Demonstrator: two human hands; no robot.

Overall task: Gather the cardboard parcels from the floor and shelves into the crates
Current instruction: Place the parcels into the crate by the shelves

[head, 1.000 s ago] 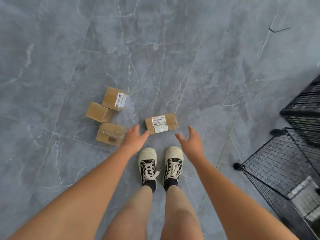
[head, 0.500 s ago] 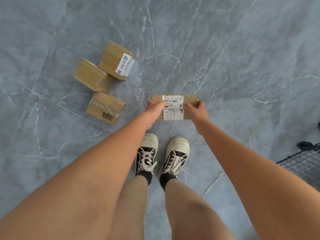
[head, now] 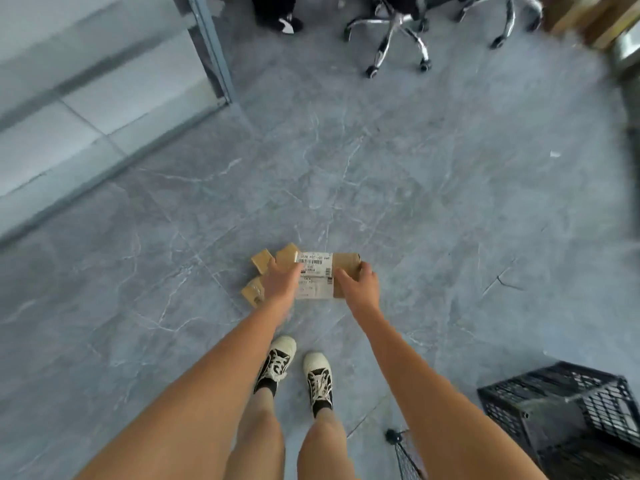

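I hold a flat cardboard parcel (head: pixel 323 275) with a white shipping label in front of me, above the floor. My left hand (head: pixel 281 281) grips its left end and my right hand (head: pixel 358 284) grips its right end. Three more small cardboard parcels lie on the grey floor behind my left hand: one at the back left (head: pixel 261 260), one beside it (head: pixel 288 252) and one nearer me (head: pixel 252 292), all partly hidden by my hand. A black plastic crate (head: pixel 568 410) stands at the lower right.
A black wire basket corner (head: pixel 403 452) sits by my right leg, left of the crate. Office chair bases (head: pixel 394 36) stand at the far top. A glass partition with a metal frame (head: pixel 211 53) runs along the left. More cardboard (head: pixel 588 19) is at the top right.
Both hands closed on the labelled parcel and lifted it off the floor. My view has risen and tilted forward, bringing the chairs, the partition and the crate into sight.
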